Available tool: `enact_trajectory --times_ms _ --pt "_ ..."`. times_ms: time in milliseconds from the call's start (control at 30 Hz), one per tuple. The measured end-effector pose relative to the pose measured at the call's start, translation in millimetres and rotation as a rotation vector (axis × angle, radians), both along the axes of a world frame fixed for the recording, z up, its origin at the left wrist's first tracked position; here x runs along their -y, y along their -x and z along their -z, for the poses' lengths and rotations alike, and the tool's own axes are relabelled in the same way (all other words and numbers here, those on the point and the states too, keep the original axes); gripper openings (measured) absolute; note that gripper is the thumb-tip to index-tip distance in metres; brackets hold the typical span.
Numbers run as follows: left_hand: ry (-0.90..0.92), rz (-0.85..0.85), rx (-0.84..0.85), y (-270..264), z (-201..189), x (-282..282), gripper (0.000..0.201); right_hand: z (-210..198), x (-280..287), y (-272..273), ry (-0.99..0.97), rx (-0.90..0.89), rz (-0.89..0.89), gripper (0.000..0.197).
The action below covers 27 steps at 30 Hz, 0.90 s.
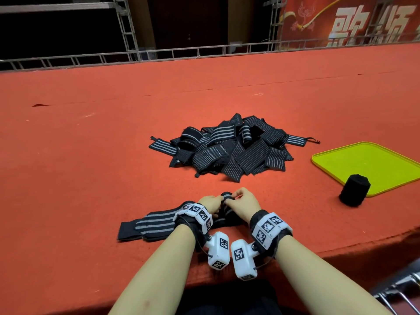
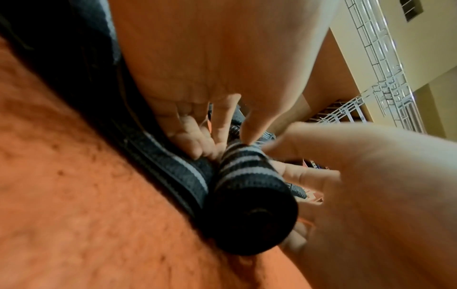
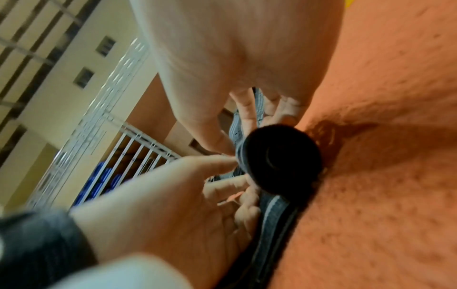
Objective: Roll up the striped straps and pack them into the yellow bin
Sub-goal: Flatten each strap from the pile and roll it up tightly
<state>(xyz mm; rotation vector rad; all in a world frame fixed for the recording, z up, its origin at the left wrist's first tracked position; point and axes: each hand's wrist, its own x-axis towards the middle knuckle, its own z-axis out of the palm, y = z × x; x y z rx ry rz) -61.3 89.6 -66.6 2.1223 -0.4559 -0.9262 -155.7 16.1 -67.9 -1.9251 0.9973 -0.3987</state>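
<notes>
Flat tail of a striped strap (image 1: 145, 226) lies on the red worktop (image 1: 68, 155), running left from the hands. Left hand (image 1: 210, 204) and right hand (image 1: 244, 205) meet over the rolled end of the strap (image 2: 249, 197); the fingers of both curl round this roll, each grip closed on it, while the roll rests on the worktop. Beyond the hands, a loose pile of striped straps (image 1: 229, 151). Farther right, a finished black roll (image 1: 354, 189) stands upright on the worktop, against the near edge of the yellow bin (image 1: 329, 164).
</notes>
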Motion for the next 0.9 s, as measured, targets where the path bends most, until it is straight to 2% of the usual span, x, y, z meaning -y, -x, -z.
enact_trajectory --times_ms 100,300,367,467,500,533,667,800,833,867,900 --pt "0.000 -0.011 0.006 0.4 1.6 1.3 0.035 -0.2 3.4 6.4 -0.089 0.024 -0.005 0.022" --pt "-0.089 0.033 0.071 -5.7 -1.7 -7.3 0.046 -12.2 -4.0 -4.0 -0.024 -0.056 -0.122 0.030" --pt "-0.066 0.015 0.054 -7.9 -1.3 -7.6 0.054 -14.9 -3.9 -5.2 -0.091 -0.055 -0.141 0.027" --pt "-0.027 -0.037 -0.010 -4.7 -6.3 -10.4 0.051 -9.1 -0.7 -1.0 -0.303 0.006 -0.100 0.025" --pt "-0.024 -0.043 -0.013 -3.1 -8.5 -10.7 0.042 -6.6 -0.2 0.9 -0.327 0.004 -0.074 0.024" --pt "-0.028 -0.048 0.003 -2.3 -9.6 -10.7 0.034 -4.6 0.0 2.5 -0.332 -0.015 -0.058 0.024" --pt "-0.023 -0.066 0.035 -1.3 -11.3 -14.6 0.027 -9.0 -5.6 -0.2 -0.260 -0.118 -0.064 0.039" --pt "0.007 -0.065 0.079 -7.4 -8.4 -22.2 0.018 -20.4 -12.8 -7.6 -0.196 -0.230 -0.080 0.034" --pt "0.028 -0.068 0.088 -9.4 -8.8 -24.6 0.022 -22.0 -15.0 -11.2 -0.190 -0.250 -0.082 0.033" --pt "0.031 -0.066 0.120 -12.0 -9.8 -28.3 0.036 -22.4 -17.1 -15.5 -0.187 -0.266 -0.088 0.038" --pt "0.021 -0.062 0.192 -15.6 -11.3 -33.4 0.043 -21.9 -19.0 -19.1 -0.182 -0.280 -0.087 0.054"
